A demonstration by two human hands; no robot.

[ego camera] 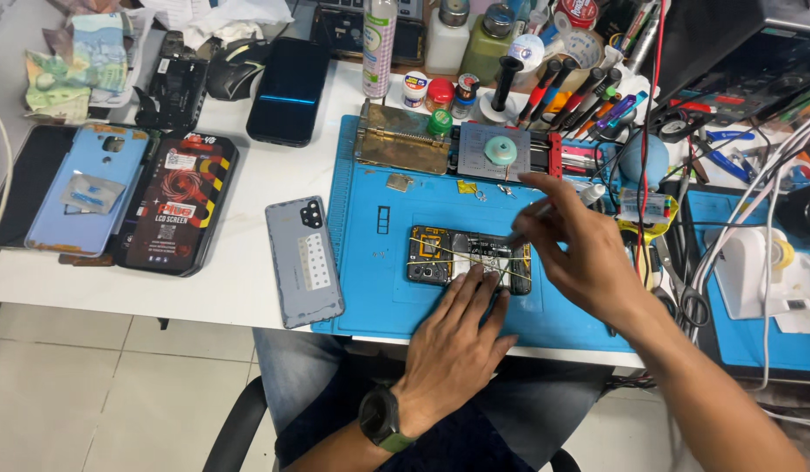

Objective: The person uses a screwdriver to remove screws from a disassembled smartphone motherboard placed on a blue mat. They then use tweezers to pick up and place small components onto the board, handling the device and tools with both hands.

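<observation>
Lying flat near the front edge of the white worktop (248,175), on a blue silicone repair mat (370,288), is an opened black smartphone with its back cover off and its circuit boards bared (449,255), crossed by thin yellowish bands. The left hand (453,345), with a dark watch on a green strap (383,418) at the wrist, comes in from the front edge and rests palm down, its fingers (475,288) spread apart and pressing on the near long side of the opened phone; they pinch nothing. The right hand (588,258) hangs just above the phone's right end, its fingers (553,197) closed together around a slim silver pen-shaped tool (553,210), whose thin tip slants down to the phone's right half; whether the tip touches the board I cannot tell. Just off the mat's left edge lies a grey phone back cover with a camera cut-out (304,260), well apart from both hands. Farther toward the worktop's left edge sit a light blue back cover (86,188) and a black-and-red flat box (178,205). At the mat's back edge stands a rusty metal clamp block (403,140), with a row of screwdrivers (571,92) behind it toward the back right corner.
</observation>
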